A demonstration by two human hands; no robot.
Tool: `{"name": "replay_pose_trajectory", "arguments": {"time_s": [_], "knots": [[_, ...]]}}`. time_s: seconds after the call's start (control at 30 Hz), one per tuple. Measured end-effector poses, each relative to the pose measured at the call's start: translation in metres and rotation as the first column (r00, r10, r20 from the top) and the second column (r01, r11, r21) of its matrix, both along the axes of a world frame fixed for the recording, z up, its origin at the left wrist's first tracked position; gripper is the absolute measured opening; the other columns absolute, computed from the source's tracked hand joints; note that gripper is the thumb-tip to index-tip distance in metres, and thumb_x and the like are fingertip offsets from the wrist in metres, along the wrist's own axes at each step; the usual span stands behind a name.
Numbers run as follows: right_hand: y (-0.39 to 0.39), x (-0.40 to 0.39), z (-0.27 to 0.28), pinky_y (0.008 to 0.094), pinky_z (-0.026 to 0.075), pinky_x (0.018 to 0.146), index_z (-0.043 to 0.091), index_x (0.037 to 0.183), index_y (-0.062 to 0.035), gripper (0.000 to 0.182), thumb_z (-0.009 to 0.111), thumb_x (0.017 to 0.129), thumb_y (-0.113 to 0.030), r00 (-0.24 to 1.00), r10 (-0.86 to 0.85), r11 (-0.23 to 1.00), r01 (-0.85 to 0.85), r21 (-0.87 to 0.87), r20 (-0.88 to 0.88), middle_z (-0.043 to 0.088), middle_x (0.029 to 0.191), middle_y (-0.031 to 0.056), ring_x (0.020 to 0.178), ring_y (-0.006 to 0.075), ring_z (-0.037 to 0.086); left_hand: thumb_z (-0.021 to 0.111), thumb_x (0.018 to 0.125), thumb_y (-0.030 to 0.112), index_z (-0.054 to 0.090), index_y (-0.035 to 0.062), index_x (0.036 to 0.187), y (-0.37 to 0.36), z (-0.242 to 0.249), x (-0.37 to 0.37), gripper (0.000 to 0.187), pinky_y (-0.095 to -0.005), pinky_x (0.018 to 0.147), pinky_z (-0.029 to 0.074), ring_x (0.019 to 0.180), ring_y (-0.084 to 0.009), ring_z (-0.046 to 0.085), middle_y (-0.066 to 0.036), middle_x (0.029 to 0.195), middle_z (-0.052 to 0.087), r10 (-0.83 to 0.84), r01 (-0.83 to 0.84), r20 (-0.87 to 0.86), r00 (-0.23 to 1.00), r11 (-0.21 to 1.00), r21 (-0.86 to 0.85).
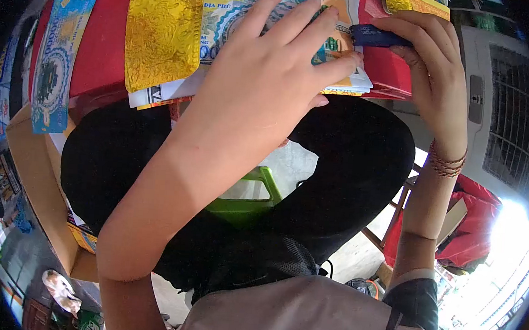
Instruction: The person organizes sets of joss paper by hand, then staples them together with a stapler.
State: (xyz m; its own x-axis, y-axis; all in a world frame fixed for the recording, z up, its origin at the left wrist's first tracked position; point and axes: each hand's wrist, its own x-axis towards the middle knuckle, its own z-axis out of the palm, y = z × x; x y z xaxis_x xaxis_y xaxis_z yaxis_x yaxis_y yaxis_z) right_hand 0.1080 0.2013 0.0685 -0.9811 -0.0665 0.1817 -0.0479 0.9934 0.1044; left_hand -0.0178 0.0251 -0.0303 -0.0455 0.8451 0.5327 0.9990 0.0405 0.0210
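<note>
Paper notes (227, 16) under a spread left hand (277, 74), dark-blue tool (381, 37) at their edge

Head view. Notes stacked on red table (103, 55), upper middle of frame; embossed gold sheet (163, 38) over their left part. Left hand laid out flat on top, fingers fanned; cannot tell if thumb grips the near edge. Right hand (434, 63), upper right, grasps the tool, probably a stapler, its tip at the stack's right side.

Handling, judged: notes light, limp, apt to slide apart; best pressed flat or pinched at an edge. Gold sheet likely creases easily. Tool looks rigid; hold round its body.

Unclear: stack centre covered by left hand; top cut off by frame; tool's tip contact and lettering too small to read.
</note>
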Motion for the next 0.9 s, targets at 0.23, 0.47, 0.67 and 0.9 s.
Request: {"name": "replay_pose_trajectory", "arguments": {"time_s": [0.23, 0.47, 0.67, 0.9], "knots": [[0.005, 0.003, -0.011, 0.0350, 0.043, 0.091, 0.065, 0.106, -0.0068, 0.026, 0.058, 0.082, -0.001, 0.998, -0.039, 0.997, 0.036, -0.070, -0.039, 0.061, 0.109, 0.0077, 0.106, 0.0255, 0.055, 0.070, 0.074, 0.025, 0.061, 0.0233, 0.118, -0.002, 0.004, 0.005, 0.045, -0.0434, 0.108, 0.028, 0.126, -0.0239, 0.041, -0.008, 0.130, 0.050, 0.003, -0.002, 0.062, 0.998, 1.000, -0.014], [0.012, 0.018, -0.033, 0.0314, 0.041, 0.096, 0.061, 0.110, -0.0021, 0.027, 0.056, 0.084, 0.004, 0.984, -0.164, 0.917, 0.125, -0.378, -0.071, 0.059, 0.115, 0.0096, 0.110, 0.0216, 0.054, 0.070, 0.074, 0.023, 0.061, 0.0235, 0.118, -0.004, 0.006, 0.007, 0.046, -0.0434, 0.108, 0.029, 0.126, -0.0238, 0.041, -0.008, 0.130, 0.050, 0.006, -0.004, 0.102, 0.995, 1.000, -0.027], [0.013, 0.023, -0.047, 0.0296, 0.039, 0.098, 0.056, 0.115, -0.0010, 0.028, 0.053, 0.087, 0.004, 0.960, -0.277, 0.771, 0.196, -0.606, -0.043, 0.055, 0.119, 0.0086, 0.114, 0.0179, 0.051, 0.070, 0.073, 0.023, 0.061, 0.0237, 0.118, -0.004, 0.006, 0.007, 0.046, -0.0435, 0.107, 0.029, 0.126, -0.0237, 0.041, -0.008, 0.130, 0.050, 0.011, -0.007, 0.115, 0.993, 0.999, -0.036], [0.018, 0.026, -0.057, 0.0287, 0.039, 0.100, 0.054, 0.117, -0.0002, 0.028, 0.052, 0.089, 0.003, 0.953, -0.302, 0.601, 0.186, -0.777, -0.006, 0.053, 0.122, 0.0083, 0.115, 0.0158, 0.050, 0.070, 0.073, 0.021, 0.061, 0.0239, 0.119, -0.004, 0.007, 0.007, 0.046, -0.0435, 0.107, 0.029, 0.126, -0.0236, 0.041, -0.008, 0.130, 0.050, 0.014, -0.011, 0.103, 0.995, 0.999, -0.033]]}}
